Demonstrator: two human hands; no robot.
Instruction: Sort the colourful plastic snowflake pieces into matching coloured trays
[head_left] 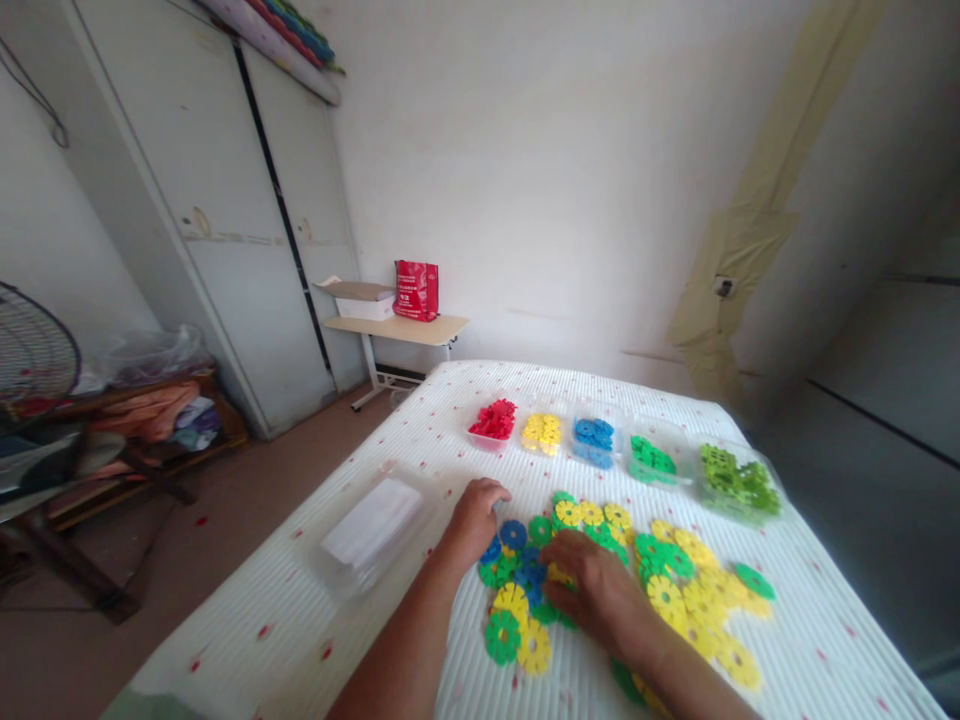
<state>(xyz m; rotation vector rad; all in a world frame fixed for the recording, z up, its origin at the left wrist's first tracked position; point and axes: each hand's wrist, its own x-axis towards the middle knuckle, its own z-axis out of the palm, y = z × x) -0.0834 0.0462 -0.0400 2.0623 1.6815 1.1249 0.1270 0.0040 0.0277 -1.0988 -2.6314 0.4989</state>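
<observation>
My left hand (477, 518) is curled at the left edge of a loose pile of flower-shaped plastic discs. Its fingers are closed, and what they hold, if anything, is too small to make out. My right hand (592, 585) reaches over the middle of the pile, fingers apart and touching the discs. A blue disc (513, 534) lies between the hands. Green discs (502, 636) and yellow discs (534, 646) lie in front, and more yellow discs (705, 605) spread out right of my right hand. The right palm hides part of the pile.
Behind the pile stand clear tubs with red pieces (493, 420), yellow pieces (541, 432), blue pieces (594, 434), green pieces (652, 458) and light green pieces (739, 480). A clear container with white paper (373, 522) sits left. A red bag (417, 291) stands on a side table (420, 329).
</observation>
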